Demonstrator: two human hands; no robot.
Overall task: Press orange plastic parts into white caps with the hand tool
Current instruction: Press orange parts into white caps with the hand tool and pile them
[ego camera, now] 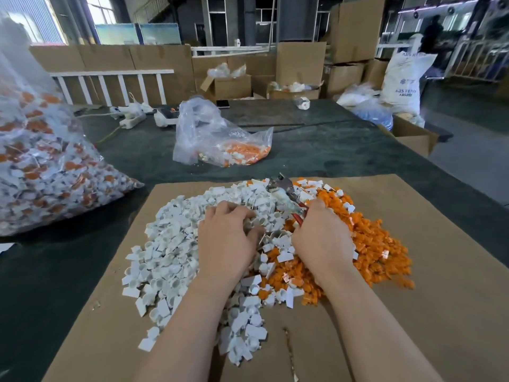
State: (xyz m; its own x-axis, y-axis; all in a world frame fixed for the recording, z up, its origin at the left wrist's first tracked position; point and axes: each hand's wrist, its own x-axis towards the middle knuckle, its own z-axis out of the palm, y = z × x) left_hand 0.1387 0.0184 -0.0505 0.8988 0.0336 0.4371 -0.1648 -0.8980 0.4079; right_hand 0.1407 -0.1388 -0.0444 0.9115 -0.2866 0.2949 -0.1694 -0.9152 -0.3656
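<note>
Over cardboard (413, 312), hand tool (285, 193) angled up-left

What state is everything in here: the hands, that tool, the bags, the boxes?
Left hand: fingers curled down into the white caps, which lie loose in a heap.
Right hand: closed around the hand tool, its head pointing away.
Orange parts: loose, heaped beside the caps.
Small plastic bag: open, slumped, partly filled.
Large bag: full, lying on its side.
Cardboard box: flaps open.
</note>
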